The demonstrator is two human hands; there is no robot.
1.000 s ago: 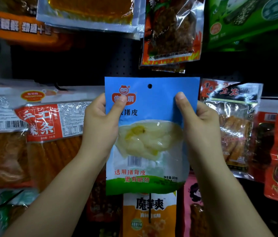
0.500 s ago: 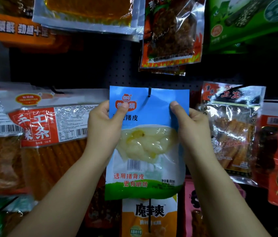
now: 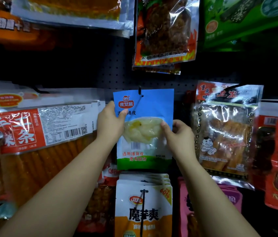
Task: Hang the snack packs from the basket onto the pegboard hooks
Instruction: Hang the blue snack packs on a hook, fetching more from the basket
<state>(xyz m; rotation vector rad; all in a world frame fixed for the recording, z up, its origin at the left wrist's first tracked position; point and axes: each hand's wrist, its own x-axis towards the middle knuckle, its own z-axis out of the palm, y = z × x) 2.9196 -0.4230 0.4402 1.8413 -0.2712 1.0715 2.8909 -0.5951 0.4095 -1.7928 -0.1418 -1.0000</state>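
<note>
Two hands hold one blue pack point(image 3: 144, 106) against the pegboard point(image 3: 100, 69). The left hand point(image 3: 110, 124) grips the pack's left edge, thumb over the front near the logo. The right hand point(image 3: 177, 132) pinches the right edge lower down, level with the clear window. Each grip is closed on the pack; neither is free.

The pack sits in the middle row, above a white-and-orange pack point(image 3: 143, 207) and between a red-labelled pack point(image 3: 37, 127) and a clear pack point(image 3: 223, 134). The hook point(image 3: 140, 91) shows at the pack's top edge, with its wire running down across the blue front, so the hole appears threaded (how far along the wire cannot be told).

Procedure for this step:

1. Keep the pack flat and square to the board; a tilted pack binds on the wire.
2. Push it back evenly with both hands until it rests behind the hook's upturned tip.
3. Release the lower grip first, then the upper one, and check that the pack hangs straight.
4. Avoid pulling downward: the film around the hole probably tears easily.

The basket is not in view.
</note>
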